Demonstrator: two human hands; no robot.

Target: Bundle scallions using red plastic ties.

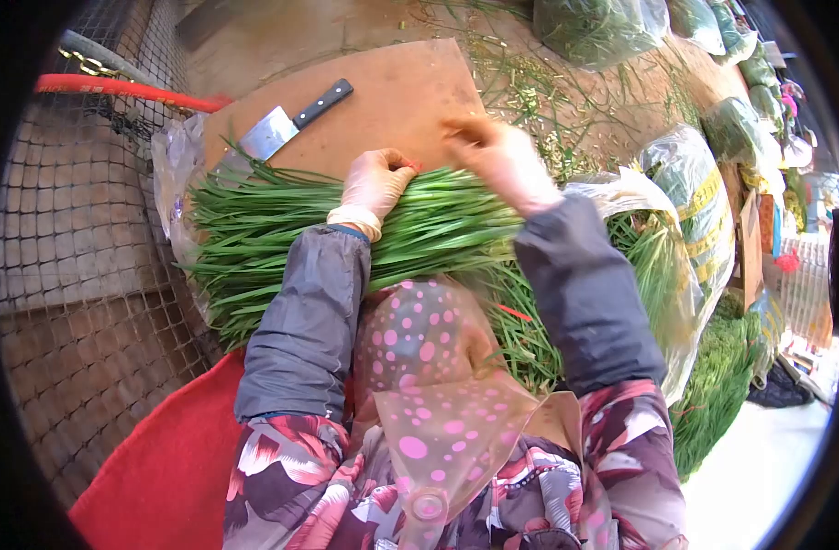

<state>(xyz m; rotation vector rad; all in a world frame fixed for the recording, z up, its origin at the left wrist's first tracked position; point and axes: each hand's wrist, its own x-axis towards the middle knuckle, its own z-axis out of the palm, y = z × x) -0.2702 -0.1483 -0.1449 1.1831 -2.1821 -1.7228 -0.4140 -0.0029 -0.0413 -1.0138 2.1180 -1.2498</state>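
Note:
A large bundle of garlic chives (282, 229) lies crosswise in front of me, its leaf tips to the left and its pale stems to the right. My left hand (374, 188), in a thin glove, rests on top of the bundle. Its thumb and finger are pinched at a small red tie (413, 167). My right hand (507, 160) is over the stem end, smeared by motion, so its fingers cannot be made out. Beyond the bundle, a cleaver with a black handle (322, 104) lies on a brown board (392, 101).
Loose stems and trimmings (548, 128) are scattered right of the board. Plastic bags of greens (695, 202) stand at the right, with more greens (713, 394) below. At the left are black netting (80, 238), a red pipe (126, 87) and red cloth (172, 458).

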